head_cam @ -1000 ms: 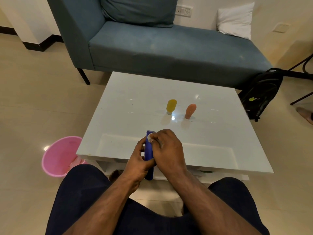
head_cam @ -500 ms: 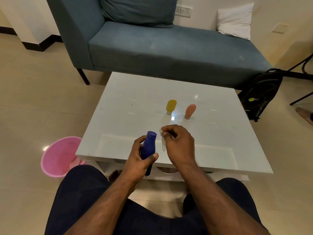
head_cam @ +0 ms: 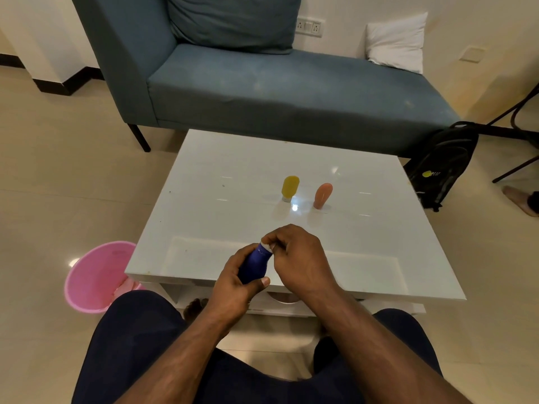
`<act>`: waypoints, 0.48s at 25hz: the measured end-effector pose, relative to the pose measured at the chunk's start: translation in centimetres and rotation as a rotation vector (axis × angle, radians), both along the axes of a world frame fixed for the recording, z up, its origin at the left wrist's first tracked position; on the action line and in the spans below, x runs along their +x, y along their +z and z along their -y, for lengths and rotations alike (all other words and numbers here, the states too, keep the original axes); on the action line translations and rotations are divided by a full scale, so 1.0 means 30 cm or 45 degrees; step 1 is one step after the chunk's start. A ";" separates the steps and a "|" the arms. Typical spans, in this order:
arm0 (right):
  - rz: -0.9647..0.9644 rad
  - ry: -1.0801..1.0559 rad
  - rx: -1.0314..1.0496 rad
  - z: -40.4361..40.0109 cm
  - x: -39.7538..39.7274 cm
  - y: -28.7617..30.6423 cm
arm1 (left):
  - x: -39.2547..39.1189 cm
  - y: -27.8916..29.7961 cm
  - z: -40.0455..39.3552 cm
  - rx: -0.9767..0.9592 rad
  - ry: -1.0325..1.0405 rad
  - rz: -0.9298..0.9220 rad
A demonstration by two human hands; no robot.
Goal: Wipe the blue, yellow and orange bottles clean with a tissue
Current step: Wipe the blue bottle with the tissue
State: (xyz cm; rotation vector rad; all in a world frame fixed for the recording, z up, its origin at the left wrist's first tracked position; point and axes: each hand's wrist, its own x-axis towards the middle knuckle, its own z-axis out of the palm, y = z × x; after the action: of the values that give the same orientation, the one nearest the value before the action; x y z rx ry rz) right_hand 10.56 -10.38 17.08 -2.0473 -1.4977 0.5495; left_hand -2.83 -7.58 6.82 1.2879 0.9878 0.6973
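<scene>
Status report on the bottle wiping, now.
Left hand grips blue bottle; right hand pinches tissue against its top. Yellow bottle and orange bottle stand on table, untouched. Nothing in the way.

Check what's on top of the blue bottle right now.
A bit of white tissue sits on the blue bottle top, pinched there by the right hand. The left hand grips the body. The rest of the tissue and the bottle's tip are covered by fingers.
</scene>
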 end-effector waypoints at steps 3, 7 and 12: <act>0.039 0.006 -0.042 0.002 0.007 -0.005 | 0.001 -0.001 0.002 0.008 -0.031 0.008; 0.036 0.028 -0.002 0.006 -0.003 -0.009 | 0.003 -0.001 -0.002 -0.026 0.019 0.026; 0.116 -0.028 0.086 -0.035 0.028 -0.019 | 0.007 -0.001 -0.003 -0.068 -0.001 -0.134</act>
State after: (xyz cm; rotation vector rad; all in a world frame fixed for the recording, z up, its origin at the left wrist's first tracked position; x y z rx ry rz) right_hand 11.41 -9.32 16.53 -2.0588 -1.5229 0.3965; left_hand -2.62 -7.51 6.78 1.2889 1.0843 0.6033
